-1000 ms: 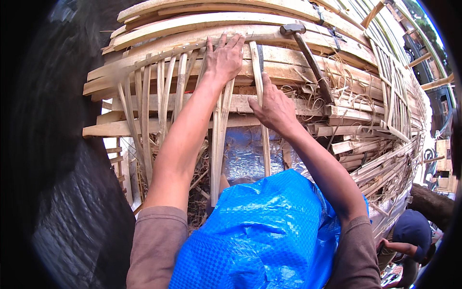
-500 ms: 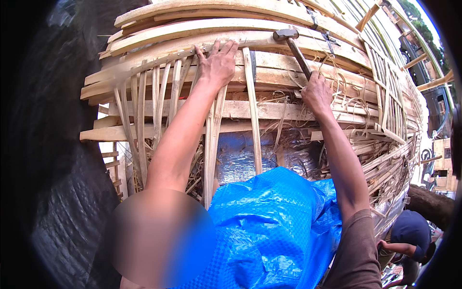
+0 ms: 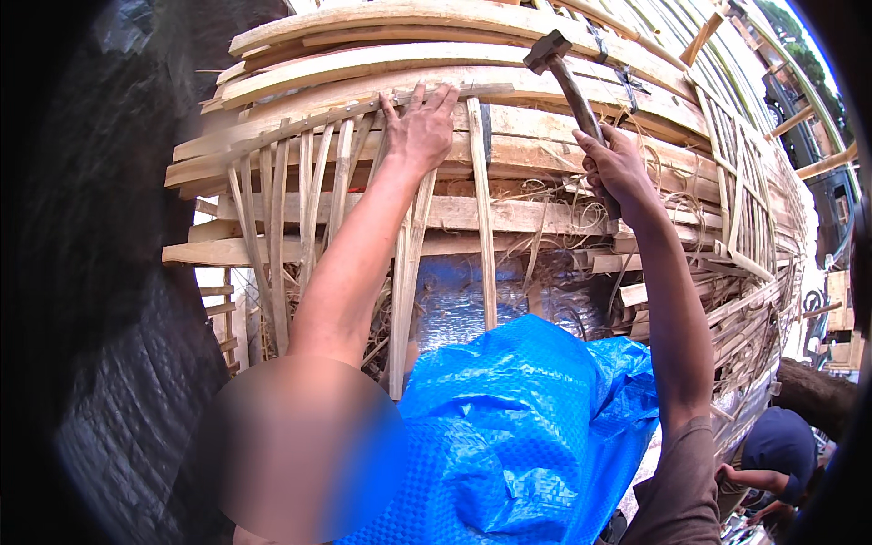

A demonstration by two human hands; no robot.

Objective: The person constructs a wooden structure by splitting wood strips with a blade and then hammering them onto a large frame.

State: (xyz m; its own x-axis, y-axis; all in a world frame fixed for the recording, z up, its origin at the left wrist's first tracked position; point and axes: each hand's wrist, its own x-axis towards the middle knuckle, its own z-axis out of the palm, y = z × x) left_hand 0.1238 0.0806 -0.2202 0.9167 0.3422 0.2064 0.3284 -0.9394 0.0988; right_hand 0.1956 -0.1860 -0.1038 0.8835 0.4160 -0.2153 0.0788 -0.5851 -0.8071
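At 12 o'clock of the view, the left hand (image 3: 420, 132) is laid palm down, its fingers spread apart, and it presses on a thin wooden strip (image 3: 341, 112) without closing around it. At 2 o'clock the right hand (image 3: 619, 168) is clamped around the handle of a hammer (image 3: 574, 95), whose head points to 1 o'clock; whether this head touches the wood, I cannot tell. Below the strip, narrow slats (image 3: 481, 200) hang toward 6 o'clock. Between the left hand and the hammer, the faces of the beams (image 3: 527, 123) lie exposed. Their cut ends form an edge at 10 o'clock, near a dark sheet (image 3: 136, 381). At 6 o'clock, a blue sheet (image 3: 509, 427) bulges between the forearms.
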